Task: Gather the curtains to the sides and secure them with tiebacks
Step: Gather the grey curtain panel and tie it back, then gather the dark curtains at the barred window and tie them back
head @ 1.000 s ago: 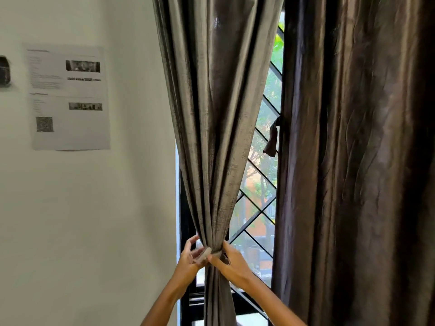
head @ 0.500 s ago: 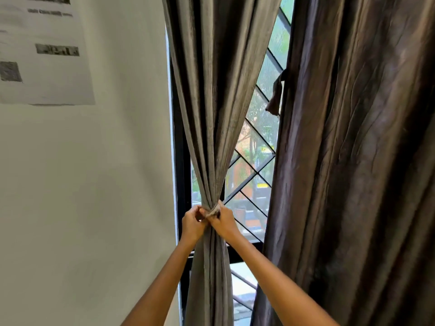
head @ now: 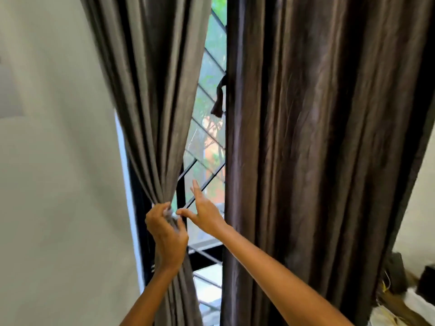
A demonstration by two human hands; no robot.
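Fingers (head: 162, 209) of the left hand (head: 168, 234) curled round the gathered neck of the left curtain (head: 150, 95), clamped on the bunched cloth just where a pale tieback (head: 174, 215) circles it; fingers (head: 195, 188) of the right hand (head: 206, 214) spread and mostly straight, only the thumb tip touching that tieback, nothing gripped. Left curtain drawn in tight against the window frame (head: 138, 208), flaring wide above the tieback and hanging narrow below it. Whether the tieback is fully fastened cannot be told, since the left hand hides most of it. By the look of things, roughly half done: first curtain gathered and banded or nearly so, release and a check of the hold probably next. Right curtain (head: 317, 137), on the far side of the window frame, hanging loose and full, not gathered at all; a dark strap (head: 218, 100) dangling at its inner edge, well above the hands, likely its own tieback, untouched. Left to do, then: bunching that second curtain and tying it. Count: two curtains, one tieback in use, one dangling strap, two hands, one window.
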